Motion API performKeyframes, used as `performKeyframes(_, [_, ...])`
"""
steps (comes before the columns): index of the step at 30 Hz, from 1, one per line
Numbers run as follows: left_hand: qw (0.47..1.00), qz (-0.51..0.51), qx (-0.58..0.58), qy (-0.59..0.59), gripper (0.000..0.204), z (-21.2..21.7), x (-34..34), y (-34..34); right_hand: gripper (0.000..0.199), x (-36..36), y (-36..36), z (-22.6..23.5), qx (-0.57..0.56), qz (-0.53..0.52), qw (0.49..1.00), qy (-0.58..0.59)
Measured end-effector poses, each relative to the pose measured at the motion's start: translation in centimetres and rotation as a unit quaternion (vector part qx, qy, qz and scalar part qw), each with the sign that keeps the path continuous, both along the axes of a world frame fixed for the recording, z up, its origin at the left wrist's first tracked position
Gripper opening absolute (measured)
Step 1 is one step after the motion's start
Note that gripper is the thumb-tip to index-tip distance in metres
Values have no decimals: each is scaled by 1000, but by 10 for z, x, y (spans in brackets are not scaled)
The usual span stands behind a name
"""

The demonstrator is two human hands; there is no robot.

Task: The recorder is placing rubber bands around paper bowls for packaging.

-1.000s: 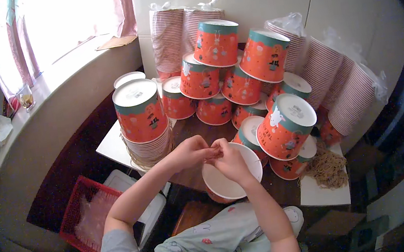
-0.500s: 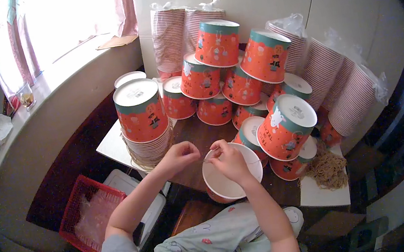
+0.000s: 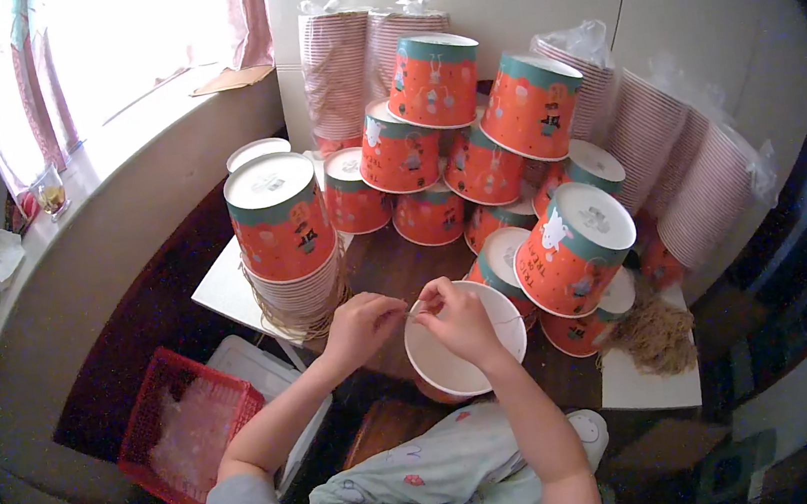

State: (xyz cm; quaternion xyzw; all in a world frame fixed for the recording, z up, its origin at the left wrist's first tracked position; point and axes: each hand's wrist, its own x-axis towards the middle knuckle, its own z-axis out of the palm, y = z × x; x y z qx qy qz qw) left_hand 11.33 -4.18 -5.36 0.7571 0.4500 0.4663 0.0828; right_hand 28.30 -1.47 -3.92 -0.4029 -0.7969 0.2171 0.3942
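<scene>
Near the lower centre of the frame, we pinch a thin pale string [image 3: 409,314] between our left hand [image 3: 360,326] and right hand [image 3: 459,321], both clenched on it above the rim of a round white paper bucket [image 3: 458,371]. Left of centre stands a stack of orange printed buckets [image 3: 282,232] with smooth white bottoms upward. Centre right lies a tangled heap of straw-coloured twine [image 3: 657,334]. Lower left sits a red plastic mesh basket [image 3: 148,429].

Orange-and-teal cups [image 3: 282,229], red basket [image 3: 174,421]
</scene>
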Motion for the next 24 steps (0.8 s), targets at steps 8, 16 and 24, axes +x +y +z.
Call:
performKeyframes(8, [991,-38,-108,-74,17,-4,4,2,21,2,2,-2,0,5,1000,11])
performKeyframes(16, [986,-60,-117,-102,18,-5,9,3,19,2,3,-2,-1,8,1000,20])
performKeyframes(24, [982,-48,-140,-118,15,-8,8,5,17,2,2,-1,-22,18,999,27])
